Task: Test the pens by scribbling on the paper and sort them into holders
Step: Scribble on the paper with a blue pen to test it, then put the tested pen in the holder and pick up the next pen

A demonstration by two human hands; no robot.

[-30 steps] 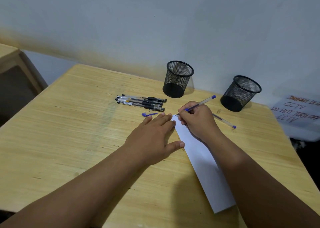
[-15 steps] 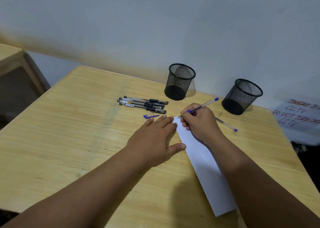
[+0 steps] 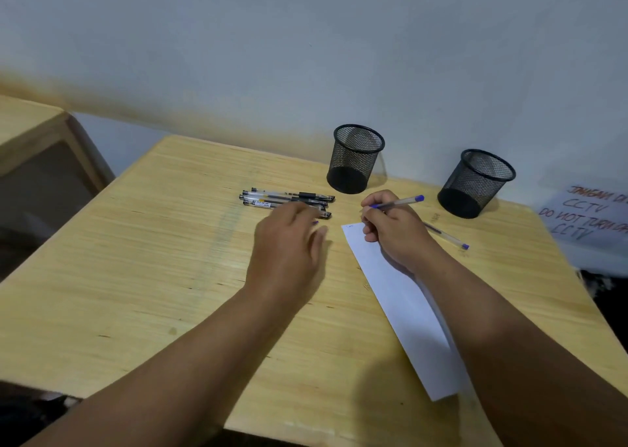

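My right hand grips a blue pen over the paper strip's far end; my left hand, fingers relaxed, hovers left of the strip near the black pens on the bench.

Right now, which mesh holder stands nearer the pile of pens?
The left mesh holder, just beyond the pen pile; the right mesh holder stands past the paper.

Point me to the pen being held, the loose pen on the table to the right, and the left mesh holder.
Held pen (image 3: pixel 404 201), head view, on its clear barrel behind the right hand.
Loose pen (image 3: pixel 448 237), head view, mid-barrel.
Left holder (image 3: pixel 355 161), head view, on its mesh wall.
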